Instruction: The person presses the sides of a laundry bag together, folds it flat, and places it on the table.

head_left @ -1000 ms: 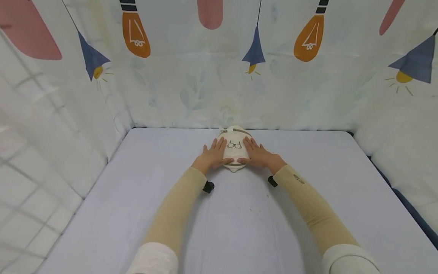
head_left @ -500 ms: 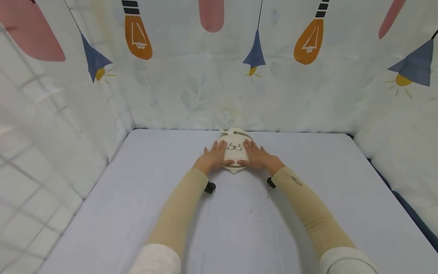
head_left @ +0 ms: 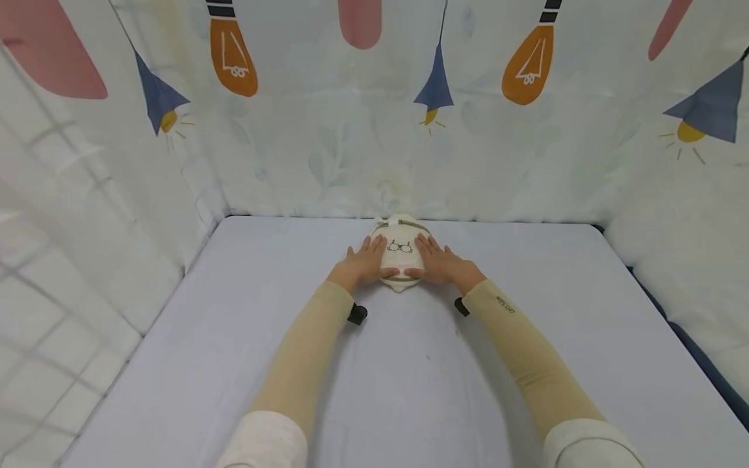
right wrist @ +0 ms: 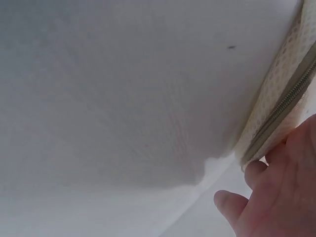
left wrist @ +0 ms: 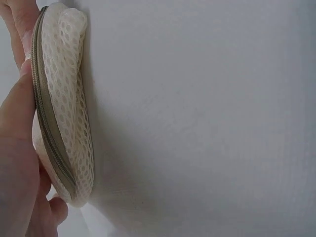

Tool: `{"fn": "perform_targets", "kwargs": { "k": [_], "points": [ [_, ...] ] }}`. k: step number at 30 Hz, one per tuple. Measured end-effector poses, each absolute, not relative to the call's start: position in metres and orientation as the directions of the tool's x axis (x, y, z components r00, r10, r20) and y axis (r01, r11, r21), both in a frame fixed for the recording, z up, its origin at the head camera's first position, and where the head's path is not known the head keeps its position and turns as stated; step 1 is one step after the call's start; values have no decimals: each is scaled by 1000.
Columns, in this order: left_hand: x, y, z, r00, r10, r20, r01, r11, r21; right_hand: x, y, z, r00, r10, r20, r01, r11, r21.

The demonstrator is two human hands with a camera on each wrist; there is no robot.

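Observation:
A rounded cream laundry bag [head_left: 400, 259] with a glasses drawing on top lies at the far middle of the table. My left hand [head_left: 364, 263] rests on its left side, fingers straight and thumb along the near edge. On the opposite side my right hand [head_left: 443, 265] lies the same way, its thumb tip close to the left one. In the left wrist view, the bag's side shows honeycomb mesh [left wrist: 64, 79] and a khaki zipper [left wrist: 49, 123] beside the hand. The right wrist view has the zipper [right wrist: 286, 98] running above the fingers. The bag's underside is hidden.
A white-covered table [head_left: 404, 390] spreads under both arms. Right behind the bag hangs a pale curtain [head_left: 374, 156] printed with lamps and bulbs, and similar cloth closes off the left and right sides. Small black wrist cameras [head_left: 357, 315] sit under the wrists.

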State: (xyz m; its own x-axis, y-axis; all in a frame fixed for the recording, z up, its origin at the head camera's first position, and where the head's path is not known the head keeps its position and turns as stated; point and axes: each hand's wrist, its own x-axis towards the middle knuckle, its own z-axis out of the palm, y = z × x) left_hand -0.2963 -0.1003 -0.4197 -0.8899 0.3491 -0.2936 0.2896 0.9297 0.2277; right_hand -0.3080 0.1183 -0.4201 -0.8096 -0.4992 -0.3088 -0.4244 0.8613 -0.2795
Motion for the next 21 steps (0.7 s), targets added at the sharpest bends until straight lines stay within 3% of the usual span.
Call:
{"fn": "perform_targets", "kwargs": {
  "k": [11, 21],
  "points": [
    [-302, -104, -421, -888, 360, -288, 294, 923, 246, -313, 120, -421, -812, -507, -290, -448, 859, -250],
    [-296, -109, -423, -891, 371, -261, 310, 918, 246, -313, 127, -431, -819, -524, -234, -433, 831, -349]
  ]
}}
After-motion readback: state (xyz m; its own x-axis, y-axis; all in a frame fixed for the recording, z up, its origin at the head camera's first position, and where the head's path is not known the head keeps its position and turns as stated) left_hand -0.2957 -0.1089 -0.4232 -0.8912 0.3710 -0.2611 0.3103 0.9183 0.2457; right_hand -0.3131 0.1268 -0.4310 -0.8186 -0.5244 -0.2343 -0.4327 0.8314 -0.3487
